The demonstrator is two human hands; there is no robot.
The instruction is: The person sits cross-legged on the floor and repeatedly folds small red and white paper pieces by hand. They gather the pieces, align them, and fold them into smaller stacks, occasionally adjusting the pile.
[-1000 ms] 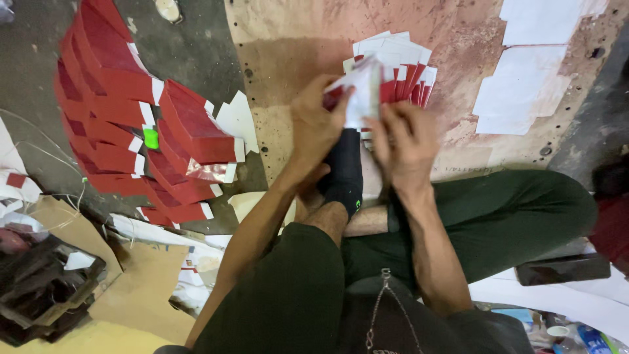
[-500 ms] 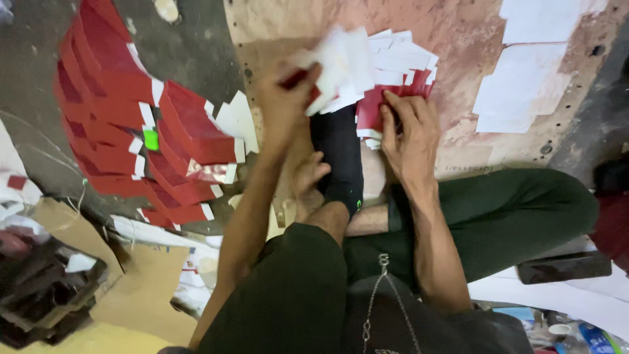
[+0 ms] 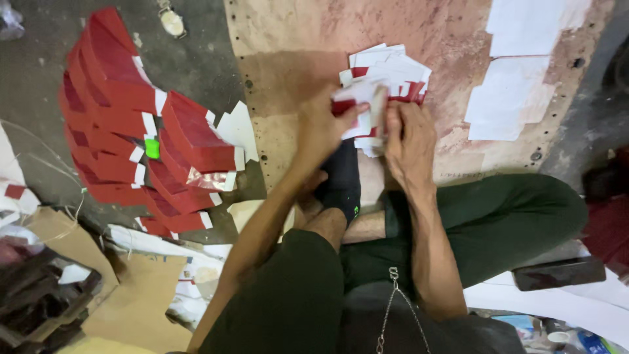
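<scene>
A small white card blank with a red printed panel (image 3: 357, 108) sits pinched between both hands over the brown, stained cardboard sheet that covers the floor (image 3: 295, 52), near the sheet's middle. The left hand (image 3: 324, 128) closes its grip on the blank's left part, thumb on top and fingers curled under. The right hand (image 3: 409, 134) presses its fingers shut on the blank's right edge, where a white flap stands folded upright. Just beyond the hands, touching the held piece, lies a loose heap of more white and red card blanks (image 3: 393, 72), fanned out on the cardboard sheet. Below the hands, the person's foot in a black sock (image 3: 341, 180) rests on the sheet, with dark green trouser legs (image 3: 498, 210) crossed beside it. Toward the sheet's right edge lie flat white paper sheets (image 3: 517, 72), overlapping one another. Off the sheet's left edge, on the bare grey floor, long rows of folded red cartons with white flaps (image 3: 124, 124) lean stacked against each other; a small bright green tag (image 3: 152, 149) sits among them. A small round metal object (image 3: 172, 21) lies near the top edge of the floor, well apart from the hands. Torn brown cardboard pieces (image 3: 131, 295) lie at the lower left corner
</scene>
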